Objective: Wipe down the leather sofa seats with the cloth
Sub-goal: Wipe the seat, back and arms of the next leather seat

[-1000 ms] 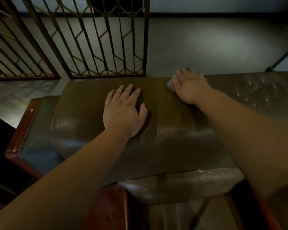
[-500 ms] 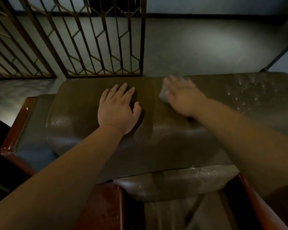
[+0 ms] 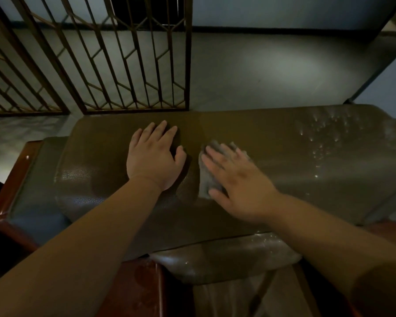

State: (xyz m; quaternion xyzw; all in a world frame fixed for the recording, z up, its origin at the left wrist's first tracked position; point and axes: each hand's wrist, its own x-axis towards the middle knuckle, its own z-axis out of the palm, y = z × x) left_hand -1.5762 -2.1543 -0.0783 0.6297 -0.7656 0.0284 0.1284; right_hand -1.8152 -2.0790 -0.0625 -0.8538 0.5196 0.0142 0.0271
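Note:
A dark brown leather sofa cushion [image 3: 284, 156] fills the middle of the view, its top rounded toward me. My left hand [image 3: 154, 157] lies flat on it with straight fingers, left of centre. Just to its right, my right hand [image 3: 236, 179] presses a grey cloth [image 3: 206, 177] flat against the leather; most of the cloth is hidden under the palm and fingers. Water droplets [image 3: 322, 138] bead on the cushion's far right part. A lower leather seat cushion [image 3: 226, 259] shows below, also spotted with drops.
Reddish polished wooden armrests [image 3: 7, 191] frame the sofa at left and bottom. Behind the sofa lies a grey tiled floor [image 3: 272, 72], with a metal grille gate [image 3: 124, 53] at the back left. A dark wall edge [image 3: 375, 65] runs at the right.
My right hand has dragged the cloth from the cushion's far edge toward me and slightly left, ending beside the left hand. The left hand stays flat in place.

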